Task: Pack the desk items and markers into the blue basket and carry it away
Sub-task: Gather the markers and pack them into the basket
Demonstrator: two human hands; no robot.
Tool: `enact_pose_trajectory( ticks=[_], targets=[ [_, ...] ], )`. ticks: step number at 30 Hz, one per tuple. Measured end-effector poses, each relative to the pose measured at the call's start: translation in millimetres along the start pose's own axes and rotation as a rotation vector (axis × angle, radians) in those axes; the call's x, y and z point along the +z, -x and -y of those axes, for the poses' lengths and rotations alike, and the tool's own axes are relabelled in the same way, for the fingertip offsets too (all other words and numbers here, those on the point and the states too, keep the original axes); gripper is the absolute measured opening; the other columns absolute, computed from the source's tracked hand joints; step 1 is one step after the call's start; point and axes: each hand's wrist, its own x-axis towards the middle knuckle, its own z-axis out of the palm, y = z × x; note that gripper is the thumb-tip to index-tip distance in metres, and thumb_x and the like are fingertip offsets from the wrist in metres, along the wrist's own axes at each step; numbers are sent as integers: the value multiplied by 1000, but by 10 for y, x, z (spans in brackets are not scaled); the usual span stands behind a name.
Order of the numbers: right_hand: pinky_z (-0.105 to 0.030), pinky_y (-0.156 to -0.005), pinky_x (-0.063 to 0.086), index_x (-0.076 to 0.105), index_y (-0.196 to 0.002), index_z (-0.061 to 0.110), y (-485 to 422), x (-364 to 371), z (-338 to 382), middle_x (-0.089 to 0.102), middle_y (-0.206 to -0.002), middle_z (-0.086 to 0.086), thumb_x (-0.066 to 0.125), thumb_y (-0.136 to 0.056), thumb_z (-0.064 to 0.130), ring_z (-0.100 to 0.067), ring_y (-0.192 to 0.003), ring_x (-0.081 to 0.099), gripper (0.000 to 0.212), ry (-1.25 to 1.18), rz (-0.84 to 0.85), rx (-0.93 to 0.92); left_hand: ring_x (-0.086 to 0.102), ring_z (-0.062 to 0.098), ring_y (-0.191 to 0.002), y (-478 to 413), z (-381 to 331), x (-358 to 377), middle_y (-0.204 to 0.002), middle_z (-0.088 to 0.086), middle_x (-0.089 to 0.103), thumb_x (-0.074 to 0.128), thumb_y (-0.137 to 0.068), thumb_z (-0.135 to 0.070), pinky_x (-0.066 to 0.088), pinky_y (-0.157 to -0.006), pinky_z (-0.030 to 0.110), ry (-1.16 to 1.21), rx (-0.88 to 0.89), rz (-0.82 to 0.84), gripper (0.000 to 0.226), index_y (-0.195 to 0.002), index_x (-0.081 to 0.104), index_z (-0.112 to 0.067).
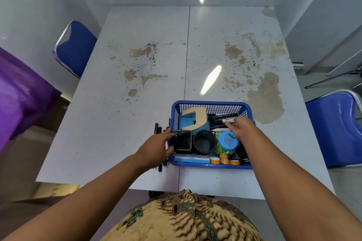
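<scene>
The right hand's [241, 129] fingers [233, 123] pinch the end of a white marker [228, 121], laying it among the black markers [223, 117] already in the blue basket [211, 165]. The left hand [156, 146] lies over the loose markers [156, 129] on the table [117, 123], just outside the basket's left wall. I cannot tell whether its fingers grip any. Inside the basket sit a square black holder [183, 141], a round black cup [204, 142], a blue-lidded jar [228, 140] and yellow tape rolls [224, 161]. Packing looks nearly finished. The loose markers remain, then the carrying away.
</scene>
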Motion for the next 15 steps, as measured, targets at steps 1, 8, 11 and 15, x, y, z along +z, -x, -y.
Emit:
enact_pose_trajectory(
  ticks=[1,8,11,15],
  targets=[
    [-40,-100,60,53,-136,-9,-14,0,7,68,-125,-25,48,-103,-9,-31,-91,71,33,35,4,13,53,18,-140,26,2,-1,-169,-7,32,64,-102,-30,41,-117,35,6,-1,4,59,-158,46,-24],
    [-29,-65,64,46,-150,1,-37,-27,-38,56,-149,-21,53,-102,2,-31,-118,68,49,330,59,-94,66,14,-120,106,56,45,-168,-9,33,65,-101,-30,46,-109,31,45,4,2,56,-155,49,-27],
    [-40,-79,61,60,-141,6,351,114,-13,68,-130,-17,59,-98,5,-31,-101,68,43,543,-97,-216,67,16,-120,115,78,63,-167,-9,35,66,-101,-29,46,-106,27,95,5,-9,55,-154,51,-28],
    [-28,-58,47,66,-120,23,847,415,-136,70,-100,-1,58,-96,4,-19,-75,65,32,690,-99,-609,66,11,-116,107,125,73,-143,-7,62,67,-101,-23,54,-93,19,298,-51,-73,47,-146,58,-32]
  ],
)
